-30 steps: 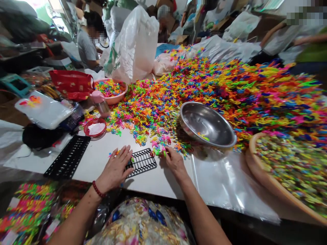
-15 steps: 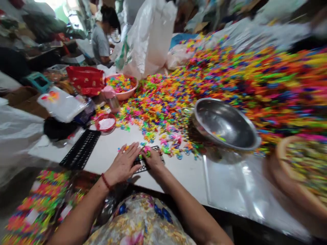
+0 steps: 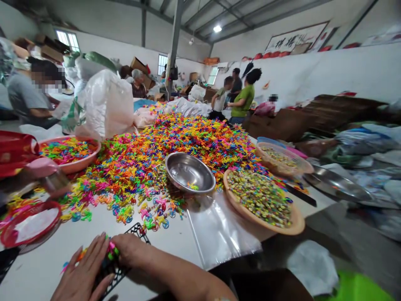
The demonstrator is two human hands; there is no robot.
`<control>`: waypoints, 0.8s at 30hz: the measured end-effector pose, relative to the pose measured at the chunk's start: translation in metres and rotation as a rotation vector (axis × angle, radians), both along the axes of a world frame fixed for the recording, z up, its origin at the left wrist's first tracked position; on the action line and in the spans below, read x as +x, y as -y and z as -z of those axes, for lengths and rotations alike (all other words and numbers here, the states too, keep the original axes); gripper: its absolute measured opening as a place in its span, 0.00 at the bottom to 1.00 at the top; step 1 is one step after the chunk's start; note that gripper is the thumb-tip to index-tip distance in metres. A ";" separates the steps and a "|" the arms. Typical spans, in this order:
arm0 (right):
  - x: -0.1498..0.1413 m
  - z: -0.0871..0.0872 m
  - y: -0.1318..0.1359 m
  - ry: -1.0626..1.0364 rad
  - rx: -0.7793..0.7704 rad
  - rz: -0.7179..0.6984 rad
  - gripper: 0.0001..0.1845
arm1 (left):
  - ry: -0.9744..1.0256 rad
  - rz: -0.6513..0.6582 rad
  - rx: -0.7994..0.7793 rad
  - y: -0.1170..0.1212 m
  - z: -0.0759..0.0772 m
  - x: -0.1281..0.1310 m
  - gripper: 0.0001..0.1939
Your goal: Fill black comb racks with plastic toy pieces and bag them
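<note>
Toys [image 3: 112, 250] in pink and green sit at the black rack [image 3: 116, 276], bunched between the two hands low on the left of my feed. The left hand [image 3: 83, 271] lies palm down, fingers straight and close together, thumb spread away over the rack; it covers things I can't fully see, with orange bits [image 3: 83, 253] poking out past its far side. The right hand [image 3: 130, 249] is bent inward against the toys, fingertips hidden, so I can't tell whether it pinches one or only presses.

I'd judge the step in hand as close work at the rack: one palm steadying, the other hand placing or adjusting toys. To my eye the next move calls for a light left palm, a flat rack and right fingers kept off neighbouring pieces.

The rack lies aslant on the table [image 3: 172, 242], its far end near the fringe of the pile [image 3: 194, 133]; I can't tell whether they touch. Beyond, I see a bowl [image 3: 181, 167] with a few pieces in it, a clear bag [image 3: 219, 234] lying flat, and a tan basin [image 3: 296, 222] of small parts.
</note>
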State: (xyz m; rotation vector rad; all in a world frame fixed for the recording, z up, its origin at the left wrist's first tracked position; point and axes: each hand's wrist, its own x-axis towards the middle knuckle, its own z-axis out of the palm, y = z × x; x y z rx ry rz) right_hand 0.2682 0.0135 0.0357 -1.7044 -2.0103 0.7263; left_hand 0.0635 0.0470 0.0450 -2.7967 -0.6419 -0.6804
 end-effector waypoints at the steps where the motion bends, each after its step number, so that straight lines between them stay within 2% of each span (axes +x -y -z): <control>1: 0.000 0.002 -0.003 0.061 -0.003 -0.030 0.13 | -0.002 0.000 -0.001 0.000 0.000 0.000 0.44; 3: -0.001 0.003 -0.007 0.131 -0.013 -0.059 0.14 | -0.021 -0.013 -0.013 0.003 -0.005 0.002 0.40; 5: -0.004 0.003 -0.003 0.079 0.002 -0.048 0.12 | -0.068 -0.050 -0.050 0.009 -0.019 0.005 0.35; 6: -0.005 0.003 0.001 0.020 0.045 -0.015 0.11 | -0.086 -0.064 -0.068 0.012 -0.028 0.008 0.32; 9: 0.005 0.003 0.022 -0.237 0.279 0.061 0.17 | -0.165 -0.112 -0.136 0.016 -0.053 0.018 0.28; 11: 0.024 0.002 0.036 -0.258 0.330 0.140 0.13 | -0.207 -0.091 -0.164 0.015 -0.063 0.024 0.26; 13: 0.052 -0.001 0.048 -0.160 0.345 0.310 0.08 | -0.235 -0.063 -0.200 0.012 -0.067 0.026 0.26; 17: 0.110 -0.014 0.061 0.166 0.316 0.534 0.11 | -0.238 -0.044 -0.253 0.011 -0.064 0.025 0.28; 20: 0.136 -0.022 0.063 0.416 0.217 0.518 0.12 | -0.229 -0.049 -0.265 0.012 -0.063 0.024 0.28; 24: 0.144 -0.022 0.061 0.618 0.159 0.381 0.12 | -0.246 -0.052 -0.282 0.013 -0.068 0.024 0.28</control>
